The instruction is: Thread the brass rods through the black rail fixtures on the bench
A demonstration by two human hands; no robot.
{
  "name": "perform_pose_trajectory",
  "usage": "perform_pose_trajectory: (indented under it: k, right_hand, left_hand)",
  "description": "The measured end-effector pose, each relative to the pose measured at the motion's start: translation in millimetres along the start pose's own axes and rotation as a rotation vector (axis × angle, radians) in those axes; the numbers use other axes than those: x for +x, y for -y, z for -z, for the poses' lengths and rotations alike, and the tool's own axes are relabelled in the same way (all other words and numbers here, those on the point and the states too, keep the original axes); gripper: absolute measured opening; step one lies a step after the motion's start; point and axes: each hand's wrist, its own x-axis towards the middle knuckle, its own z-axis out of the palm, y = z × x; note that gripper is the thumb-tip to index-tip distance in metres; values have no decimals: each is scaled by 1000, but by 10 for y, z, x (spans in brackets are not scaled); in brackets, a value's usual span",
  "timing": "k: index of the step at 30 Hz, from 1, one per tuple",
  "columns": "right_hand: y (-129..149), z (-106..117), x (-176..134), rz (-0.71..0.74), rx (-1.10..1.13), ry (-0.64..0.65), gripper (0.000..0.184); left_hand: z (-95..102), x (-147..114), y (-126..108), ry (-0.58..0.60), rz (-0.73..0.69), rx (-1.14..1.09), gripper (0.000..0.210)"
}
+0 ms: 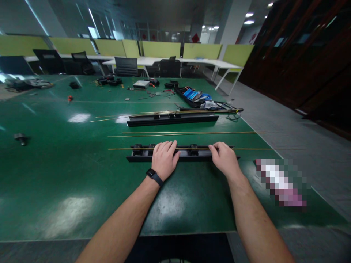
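A long black channel (pixel 194 159) lies across the green table in front of me, with several dark blocks (pixel 193 148) sitting inside it. One thin brass-coloured rod (pixel 255 149) runs lengthwise over the channel and sticks out past both its ends. My left hand (pixel 165 159), a dark band on its wrist, rests flat over the middle of the channel with fingers stretched out; what lies under the palm is hidden. Near the channel's right end, my right hand (pixel 225 157) is closed, with thumb and forefinger pinching the rod.
Farther back lie two more thin rods (pixel 189 134) and a second black channel (pixel 172 119) with rods on it. A dark tray of blue packets (pixel 193 95) stands beyond. A small metal part (pixel 20 138) is at left, a pixelated item (pixel 279 182) at right by the table's edge.
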Motion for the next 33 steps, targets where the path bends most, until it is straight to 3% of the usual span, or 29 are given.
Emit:
perform_pose_trajectory:
  k: [15, 23, 33]
  right_hand:
    - [8, 9, 4, 4, 44, 29, 29]
    - [-12, 28, -5, 39, 7, 84, 37]
    - [-5, 21, 7, 49, 111, 82, 31]
  left_hand:
    - [0, -1, 5, 3, 5, -1, 44]
    - [22, 7, -17, 13, 12, 0, 44]
    - [17, 0, -10, 10, 7, -1, 44]
